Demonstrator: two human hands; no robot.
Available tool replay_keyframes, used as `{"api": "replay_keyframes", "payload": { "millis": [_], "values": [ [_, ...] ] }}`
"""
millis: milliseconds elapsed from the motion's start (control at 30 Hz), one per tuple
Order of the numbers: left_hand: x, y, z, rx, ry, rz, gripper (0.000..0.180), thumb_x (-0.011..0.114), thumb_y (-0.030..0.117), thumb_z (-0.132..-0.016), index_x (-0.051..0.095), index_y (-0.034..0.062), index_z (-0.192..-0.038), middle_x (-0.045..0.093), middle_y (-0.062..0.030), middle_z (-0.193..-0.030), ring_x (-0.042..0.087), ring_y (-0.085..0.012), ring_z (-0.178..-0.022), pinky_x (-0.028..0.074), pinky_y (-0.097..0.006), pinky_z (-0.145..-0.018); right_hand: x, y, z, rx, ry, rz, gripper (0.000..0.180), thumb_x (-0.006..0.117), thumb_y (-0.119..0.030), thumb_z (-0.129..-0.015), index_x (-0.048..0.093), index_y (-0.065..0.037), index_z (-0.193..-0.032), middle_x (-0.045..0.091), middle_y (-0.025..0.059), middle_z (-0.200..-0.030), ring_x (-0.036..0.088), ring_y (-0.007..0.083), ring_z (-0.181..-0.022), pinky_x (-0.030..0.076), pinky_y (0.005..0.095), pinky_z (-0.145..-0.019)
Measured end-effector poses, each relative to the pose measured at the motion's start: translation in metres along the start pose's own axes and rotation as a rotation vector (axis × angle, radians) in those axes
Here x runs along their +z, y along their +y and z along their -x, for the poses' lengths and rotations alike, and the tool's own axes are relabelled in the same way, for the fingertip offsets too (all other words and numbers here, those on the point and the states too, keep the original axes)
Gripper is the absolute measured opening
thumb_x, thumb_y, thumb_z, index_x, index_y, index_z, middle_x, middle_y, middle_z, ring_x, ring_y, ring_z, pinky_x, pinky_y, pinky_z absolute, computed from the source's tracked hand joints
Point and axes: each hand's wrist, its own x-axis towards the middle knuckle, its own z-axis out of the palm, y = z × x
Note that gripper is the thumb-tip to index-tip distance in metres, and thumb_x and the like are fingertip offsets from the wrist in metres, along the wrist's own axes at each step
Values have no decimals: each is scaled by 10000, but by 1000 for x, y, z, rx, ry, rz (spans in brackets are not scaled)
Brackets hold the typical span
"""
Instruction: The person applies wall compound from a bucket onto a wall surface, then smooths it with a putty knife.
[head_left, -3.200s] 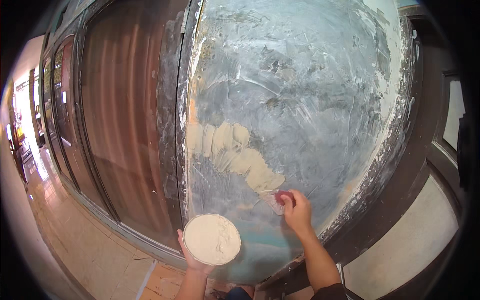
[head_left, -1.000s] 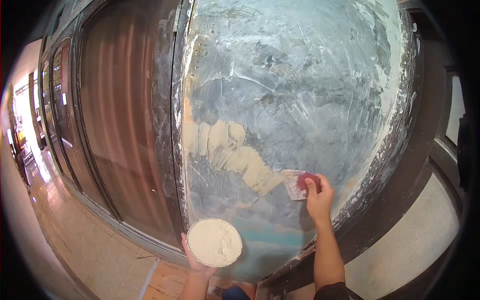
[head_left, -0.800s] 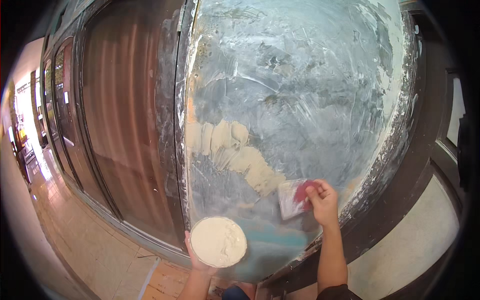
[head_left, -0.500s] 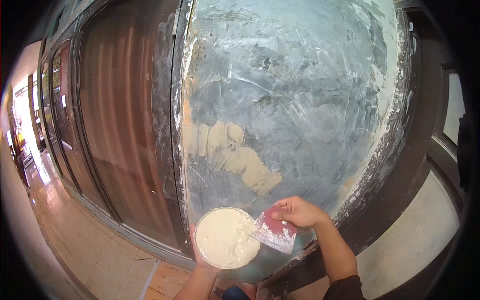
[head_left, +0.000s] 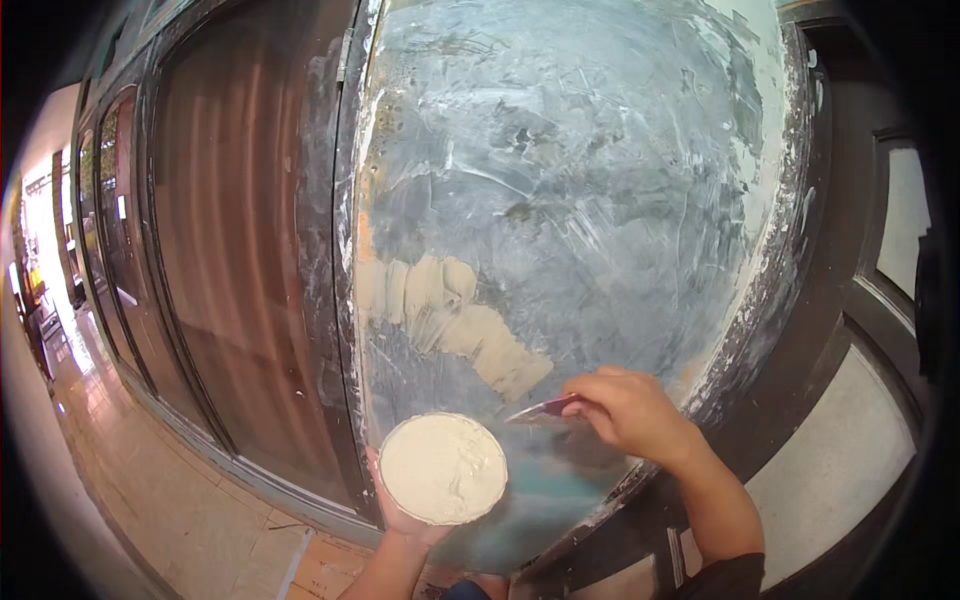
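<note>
My left hand [head_left: 405, 527] grips a round tub [head_left: 442, 522] from its left side and below. Pale cream putty [head_left: 425, 462] fills the tub, its surface scraped rough on the right. To the right of it, my right hand [head_left: 640, 415] is closed on a red putty knife [head_left: 542, 409], seen nearly edge-on with the blade pointing left. The knife is apart from the tub, in front of the grey wall panel [head_left: 600, 250]. Above the tub, beige smears of putty [head_left: 495, 350] lie on the panel.
A brown-framed glass door with a curtain [head_left: 230, 230] stands left of the panel. On the right is a dark wooden frame [head_left: 800, 330] with pale insets. Tiled floor [head_left: 190, 500] runs along the lower left, beside a brown board-like patch [head_left: 325, 568].
My right hand has lifted the putty knife off the putty and moved it up and right, turning the blade edge-on. The tub has shifted slightly left in view.
</note>
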Motion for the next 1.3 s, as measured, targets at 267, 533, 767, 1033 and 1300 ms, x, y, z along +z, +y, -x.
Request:
{"api": "replay_keyframes", "payload": {
  "millis": [267,533,767,1033,1300],
  "values": [
    [35,1,-1,12,-4,-55,997,310,876,-906,413,126,-1555,448,-170,-1572,486,-431,-1389,418,-639,-1112,3,-31,22,-388,203,646,265,666,-181,-790,677,-185,-1055,625,-84,-890,631,169,-888,570,295,-600],
    [60,0,7,21,-39,-58,1021,284,872,-911,362,104,-1580,417,-209,-1584,474,-469,-1393,418,-665,-1113,-9,-40,37,-502,217,685,265,691,-159,-787,671,-103,-1045,638,1,-911,668,232,-930,587,285,-608],
    [70,4,7,38,-88,-101,984,255,847,-932,384,106,-1568,427,-188,-1581,466,-438,-1410,399,-625,-1148,-17,-51,39,-524,176,688,270,684,-174,-801,674,-54,-1043,653,49,-921,686,302,-957,599,350,-717],
    [78,2,18,165,42,-127,881,322,793,-963,489,114,-1498,509,-153,-1522,547,-390,-1331,456,-553,-1109,-18,-61,41,-537,172,720,239,671,-202,-825,688,-50,-1008,676,66,-939,687,332,-982,597,375,-755],
    [81,0,27,123,-24,-136,843,333,764,-984,511,103,-1476,545,-142,-1488,570,-358,-1308,471,-518,-1099,-15,-73,44,-549,208,765,228,667,-203,-854,699,-35,-1004,691,97,-940,693,348,-997,598,423,-812]
  ]
}}
